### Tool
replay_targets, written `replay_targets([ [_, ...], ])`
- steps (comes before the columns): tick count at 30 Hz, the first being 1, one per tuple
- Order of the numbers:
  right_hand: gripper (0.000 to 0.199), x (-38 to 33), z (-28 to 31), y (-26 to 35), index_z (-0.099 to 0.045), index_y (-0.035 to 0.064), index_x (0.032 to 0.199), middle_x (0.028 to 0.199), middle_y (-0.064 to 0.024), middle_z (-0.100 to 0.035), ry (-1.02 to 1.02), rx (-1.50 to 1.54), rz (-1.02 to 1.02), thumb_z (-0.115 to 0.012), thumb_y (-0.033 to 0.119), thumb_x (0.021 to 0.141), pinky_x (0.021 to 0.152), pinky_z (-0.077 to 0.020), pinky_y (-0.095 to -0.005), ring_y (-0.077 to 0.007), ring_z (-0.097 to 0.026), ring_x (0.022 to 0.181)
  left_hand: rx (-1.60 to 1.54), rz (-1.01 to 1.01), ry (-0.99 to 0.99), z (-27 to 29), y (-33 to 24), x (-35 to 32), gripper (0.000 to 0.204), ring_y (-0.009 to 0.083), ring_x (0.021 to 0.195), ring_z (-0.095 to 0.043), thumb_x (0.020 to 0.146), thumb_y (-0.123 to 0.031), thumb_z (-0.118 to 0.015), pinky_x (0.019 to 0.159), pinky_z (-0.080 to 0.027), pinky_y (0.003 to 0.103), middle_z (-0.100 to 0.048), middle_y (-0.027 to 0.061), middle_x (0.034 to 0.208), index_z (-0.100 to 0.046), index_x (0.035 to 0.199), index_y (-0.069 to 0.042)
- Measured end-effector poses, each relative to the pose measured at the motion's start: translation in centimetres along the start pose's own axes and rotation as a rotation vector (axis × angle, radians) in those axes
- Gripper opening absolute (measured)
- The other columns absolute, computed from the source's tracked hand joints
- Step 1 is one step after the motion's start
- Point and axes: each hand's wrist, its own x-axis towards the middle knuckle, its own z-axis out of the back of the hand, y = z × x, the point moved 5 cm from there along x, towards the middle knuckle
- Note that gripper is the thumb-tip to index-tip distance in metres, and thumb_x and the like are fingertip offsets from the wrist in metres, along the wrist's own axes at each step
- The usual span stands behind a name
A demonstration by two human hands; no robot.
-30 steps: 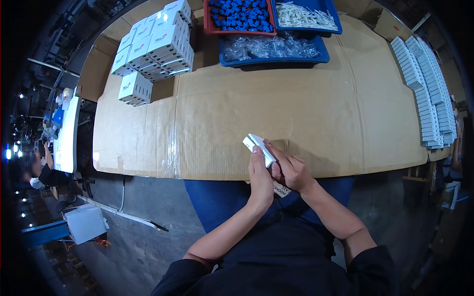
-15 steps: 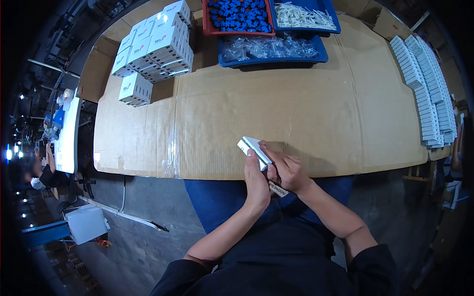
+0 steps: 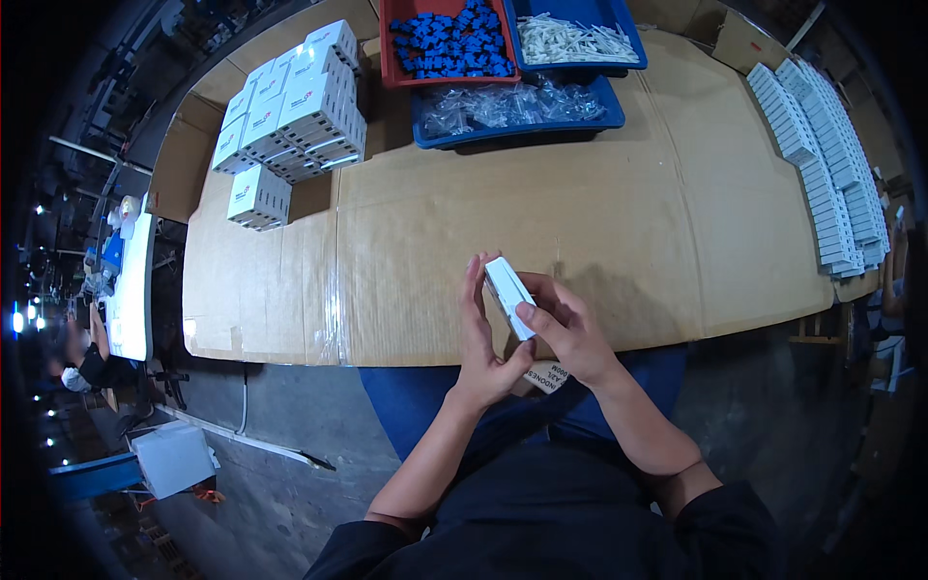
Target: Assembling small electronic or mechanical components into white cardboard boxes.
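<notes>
Two hands: both meet over the near edge of the bench [image 3: 406, 242], with forearms coming up from the lower rim of the view.
Left hand [image 3: 480, 338]: its fingers stand straight and flat against the left face of a small white box [image 3: 508, 297]; the grip is a pressing hold on that box.
Right hand [image 3: 570, 329]: its fingers curl round the box from the right, thumb laid on the near end; the grip is clasped on the same box.
Small white box: a slim, smooth, rectangular carton, tilted with one end raised, held just above the bench's near edge and between the two palms.
Bench surface: flat brown corrugated cardboard sheets, matte, joined by glossy tape strips; the near edge is straight and the left corner is ragged.
Stacked white cartons [image 3: 295, 101]: cube-like boxes with a small red and blue mark, piled at the far left, with one standing apart nearer.
Red tray [image 3: 387, 39]: hard plastic, filled with small blue blocky parts.
Blue trays [image 3: 522, 130]: one carries clear crinkled bags, another carries pale thin pieces.
Flat white boxes [image 3: 822, 145]: overlapping rows along the right edge.
Open room: a broad bare stretch of cardboard lies between the hands and the trays.
</notes>
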Motion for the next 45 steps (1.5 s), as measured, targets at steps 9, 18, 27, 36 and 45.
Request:
replay_targets([
  [9,0.060,0.1,-1.5,-0.4,-0.050,0.0006,0.148,0.149,-0.0172,-0.053,-0.058,-0.391,0.469,-0.074,0.020,0.096,0.118,-0.0383,-0.0414,-0.0283,-0.050,0.141,-0.363,0.476,-0.229,-0.4,0.2,0.1,0.066,0.0248,0.144,-0.040,0.113,-0.050,-0.028,0.119,-0.032,0.037,-0.041,0.0163,0.155,-0.026,0.162,-0.005],
  [18,0.056,-1.4,-3.1,-0.6,-0.044,-0.0024,0.153,0.161,-0.0289,-0.037,-0.094,-0.564,0.635,-0.056,0.026,0.106,0.105,-0.0526,-0.0425,-0.0443,-0.052,0.138,-0.318,0.230,-0.274,-0.7,-0.8,0.1,0.086,0.0285,0.145,-0.040,0.106,-0.066,-0.036,0.122,-0.029,0.042,-0.045,0.0198,0.152,-0.025,0.161,-0.001],
  [27,0.054,-2.2,-3.0,-1.0,-0.043,-0.0057,0.153,0.154,-0.0355,-0.042,-0.179,-0.604,0.730,-0.045,0.028,0.110,0.099,-0.0550,-0.0443,-0.0482,-0.056,0.133,-0.303,0.219,-0.228,-1.6,-1.4,-0.3,0.091,0.0303,0.146,-0.039,0.103,-0.068,-0.039,0.123,-0.026,0.043,-0.044,0.0207,0.152,-0.024,0.160,0.001],
  [36,0.053,-2.9,-3.0,-1.3,-0.045,-0.0070,0.151,0.148,-0.0354,-0.050,-0.239,-0.631,0.733,-0.044,0.026,0.110,0.098,-0.0560,-0.0443,-0.0472,-0.062,0.125,-0.310,0.235,-0.206,-1.7,-1.2,-0.9,0.088,0.0298,0.146,-0.039,0.104,-0.066,-0.039,0.123,-0.026,0.042,-0.046,0.0198,0.150,-0.025,0.159,0.001],
  [45,0.053,-2.0,-3.1,-2.1,-0.041,-0.0038,0.154,0.161,-0.0293,-0.037,-0.097,-0.378,0.585,-0.043,0.027,0.111,0.118,-0.0382,-0.0434,-0.0403,-0.043,0.147,-0.304,0.247,-0.216,-0.7,-0.8,-0.5,0.092,0.0298,0.149,-0.034,0.103,-0.068,-0.041,0.123,-0.025,0.042,-0.037,0.0194,0.159,-0.018,0.164,-0.002],
])
